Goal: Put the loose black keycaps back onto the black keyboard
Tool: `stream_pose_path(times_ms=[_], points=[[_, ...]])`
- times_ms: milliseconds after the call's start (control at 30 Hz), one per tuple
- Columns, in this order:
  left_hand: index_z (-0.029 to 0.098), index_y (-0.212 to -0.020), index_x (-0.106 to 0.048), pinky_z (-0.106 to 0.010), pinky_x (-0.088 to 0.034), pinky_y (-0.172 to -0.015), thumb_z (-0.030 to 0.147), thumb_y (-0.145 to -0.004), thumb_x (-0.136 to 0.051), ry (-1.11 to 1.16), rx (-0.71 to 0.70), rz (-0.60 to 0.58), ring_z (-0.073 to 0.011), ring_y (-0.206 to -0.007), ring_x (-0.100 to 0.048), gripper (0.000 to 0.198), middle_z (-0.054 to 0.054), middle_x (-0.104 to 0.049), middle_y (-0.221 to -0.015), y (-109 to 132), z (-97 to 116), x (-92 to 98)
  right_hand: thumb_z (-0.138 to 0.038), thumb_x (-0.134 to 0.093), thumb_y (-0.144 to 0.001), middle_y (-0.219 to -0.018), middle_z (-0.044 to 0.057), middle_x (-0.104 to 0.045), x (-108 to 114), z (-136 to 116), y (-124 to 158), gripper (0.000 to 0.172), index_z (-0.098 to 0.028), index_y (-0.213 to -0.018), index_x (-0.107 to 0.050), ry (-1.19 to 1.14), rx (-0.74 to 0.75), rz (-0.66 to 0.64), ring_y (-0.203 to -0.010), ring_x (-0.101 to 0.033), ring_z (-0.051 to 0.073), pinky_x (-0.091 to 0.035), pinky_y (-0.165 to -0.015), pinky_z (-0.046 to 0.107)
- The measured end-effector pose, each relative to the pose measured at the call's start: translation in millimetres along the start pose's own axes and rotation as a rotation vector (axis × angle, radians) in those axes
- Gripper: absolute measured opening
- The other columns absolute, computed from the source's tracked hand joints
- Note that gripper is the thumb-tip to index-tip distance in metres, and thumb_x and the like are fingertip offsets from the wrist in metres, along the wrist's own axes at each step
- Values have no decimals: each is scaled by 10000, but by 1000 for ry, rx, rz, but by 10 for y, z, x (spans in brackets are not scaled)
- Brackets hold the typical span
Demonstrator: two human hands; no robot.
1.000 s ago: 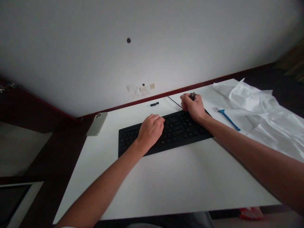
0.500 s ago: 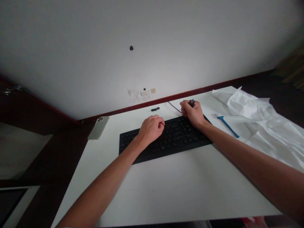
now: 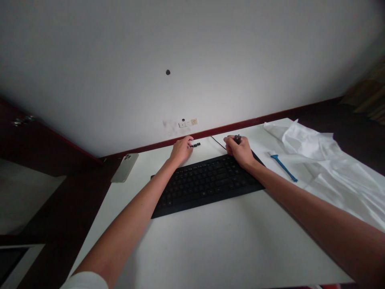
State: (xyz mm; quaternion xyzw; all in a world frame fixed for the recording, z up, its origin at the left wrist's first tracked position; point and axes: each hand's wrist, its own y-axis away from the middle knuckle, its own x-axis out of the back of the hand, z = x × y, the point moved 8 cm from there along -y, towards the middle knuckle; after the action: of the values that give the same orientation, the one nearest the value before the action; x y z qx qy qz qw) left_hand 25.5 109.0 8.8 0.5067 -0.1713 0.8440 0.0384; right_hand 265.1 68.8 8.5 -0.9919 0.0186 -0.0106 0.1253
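Note:
A black keyboard (image 3: 207, 180) lies on the white table, its upper left part covered by my left forearm. My left hand (image 3: 181, 150) is past the keyboard's back edge, thumb and index finger apart beside a short row of small black keycaps (image 3: 195, 145). The leftmost dark piece sits right at the fingertips; whether they touch it is unclear. My right hand (image 3: 240, 150) rests over the keyboard's back right corner, closed in a fist round a small dark tool (image 3: 238, 139). Only the tool's knobby top shows above the fist.
A blue-handled brush (image 3: 284, 167) lies right of the keyboard, beside a crumpled white cloth or sheet (image 3: 327, 168). At the table's left edge is a phone (image 3: 125, 167), face down. A thin black cable (image 3: 217, 142) runs behind the keyboard towards wall sockets (image 3: 188, 123).
My left hand has moved from above the keyboard, away from me and left, to the keycaps, and its fingers have spread. My right hand keeps its hold on the dark tool. The view has tilted slightly.

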Motion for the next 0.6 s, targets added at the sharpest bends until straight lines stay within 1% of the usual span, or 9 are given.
stream_pose_path(times_ms=[100,167,200,267,333,400,467,600], points=[[219,-1134,-706,-341,-539,-852,107,-829,-690,12,62,27,-196,-831,-704,326,-54,-781,-977,63,-44,97,-504,-652,-852,-496,-43,-361,1,-10,7,472,-255,-601,-339,8,1,4,-465,-323,115,-292,-431,283],[224,-1072,-729,-325,-550,-833,134,-818,-732,77,90,29,-191,-838,-716,269,-44,-792,-958,155,-2,168,-483,-645,-859,-495,-39,-363,-5,-31,17,467,-251,-589,-343,15,4,2,-469,-320,113,-288,-438,284],[226,-1035,-740,-314,-554,-824,156,-817,-752,124,90,23,-187,-844,-723,229,-36,-796,-945,216,54,192,-464,-638,-865,-495,-37,-365,-9,-45,22,462,-247,-580,-346,19,6,-1,-472,-319,112,-286,-444,284],[230,-956,-761,-299,-557,-827,200,-830,-774,222,40,-8,-174,-858,-733,130,-20,-802,-941,355,252,206,-424,-625,-874,-497,-33,-369,-16,-68,31,456,-240,-562,-350,27,6,-4,-478,-319,109,-285,-457,286],[244,-886,-780,-309,-558,-845,217,-838,-781,236,-6,-21,-172,-847,-733,54,-1,-804,-908,499,466,202,-395,-618,-880,-499,-32,-371,-12,-81,35,451,-234,-551,-354,37,3,5,-484,-322,108,-286,-468,288],[256,-866,-793,-323,-559,-878,213,-844,-790,240,-36,-32,-175,-860,-737,49,13,-809,-895,612,639,172,-383,-611,-889,-500,-31,-373,-9,-88,34,449,-232,-547,-361,49,12,9,-490,-330,111,-294,-478,290],[264,-870,-802,-336,-566,-899,202,-851,-791,237,-39,-37,-181,-869,-745,66,16,-815,-899,674,736,133,-380,-605,-898,-499,-31,-374,-12,-90,31,448,-232,-548,-367,56,24,5,-493,-333,115,-296,-484,292],[272,-879,-815,-360,-575,-938,186,-855,-792,215,-45,-58,-199,-911,-763,92,12,-822,-933,688,784,54,-365,-597,-903,-491,-30,-376,-12,-96,30,443,-231,-544,-374,70,25,5,-491,-333,117,-286,-488,298]])
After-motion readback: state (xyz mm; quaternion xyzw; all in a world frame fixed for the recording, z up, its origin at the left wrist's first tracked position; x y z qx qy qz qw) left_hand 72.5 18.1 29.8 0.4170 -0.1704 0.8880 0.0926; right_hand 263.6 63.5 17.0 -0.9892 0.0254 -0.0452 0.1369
